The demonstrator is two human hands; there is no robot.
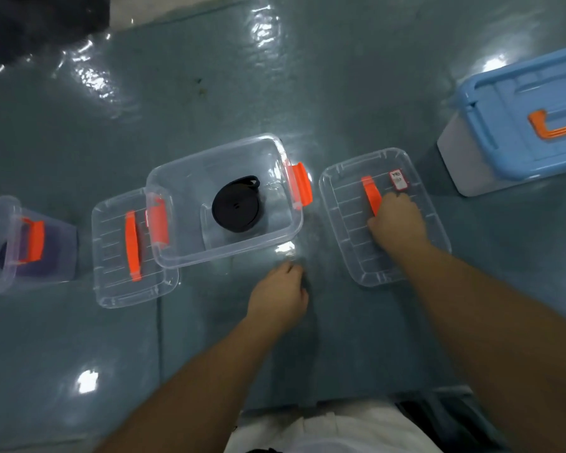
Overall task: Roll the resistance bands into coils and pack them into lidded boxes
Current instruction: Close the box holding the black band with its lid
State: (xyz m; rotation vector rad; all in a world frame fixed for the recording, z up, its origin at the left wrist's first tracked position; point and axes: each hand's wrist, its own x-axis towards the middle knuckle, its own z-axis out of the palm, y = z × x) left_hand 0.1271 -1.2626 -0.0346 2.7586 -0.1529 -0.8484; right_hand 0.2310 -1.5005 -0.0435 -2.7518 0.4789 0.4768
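Observation:
A black coiled resistance band (236,208) lies inside an open clear box (275,152) with orange side clips, in the middle of the floor. To its right lies a clear lid (402,271) with an orange handle (371,194) and a small red-framed label. My right hand (396,222) rests on that lid, fingers curled at the near end of the handle. My left hand (280,294) hovers near the box's front right corner, fingers curled, holding nothing I can see.
A second clear lid (118,289) with an orange handle lies partly under the box's left side. Another clear box (0,243) with something dark and purple inside stands at the far left. A larger blue-lidded bin (504,125) sits at the right. The floor is glossy teal.

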